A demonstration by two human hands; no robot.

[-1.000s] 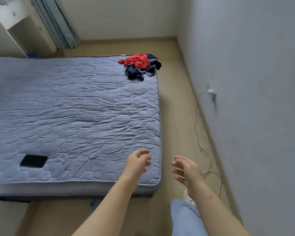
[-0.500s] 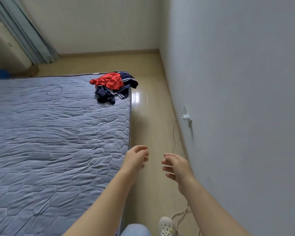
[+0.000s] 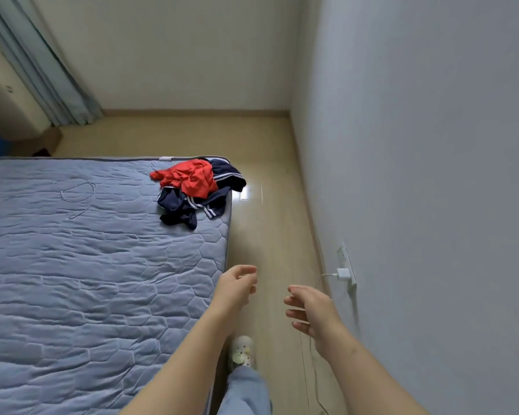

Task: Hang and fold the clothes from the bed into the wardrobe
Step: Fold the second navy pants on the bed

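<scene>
A small heap of clothes lies at the far right corner of the bed (image 3: 72,280): a red garment (image 3: 192,178) on top of a navy garment with white stripes (image 3: 192,209). My left hand (image 3: 235,287) hangs over the bed's right edge, fingers loosely curled, holding nothing. My right hand (image 3: 307,308) is beside it over the floor, fingers relaxed and empty. Both hands are well short of the clothes. No wardrobe is in view.
A narrow strip of wooden floor (image 3: 270,235) runs between the bed and the grey wall on the right. A white charger (image 3: 343,274) is plugged into a wall socket, its cable trailing down. Curtains (image 3: 57,85) hang at the back left. My slippered foot (image 3: 242,351) is on the floor.
The view has moved forward along the bed's right side, so the clothes heap is nearer and larger. Both hands stay raised and empty in the same pose.
</scene>
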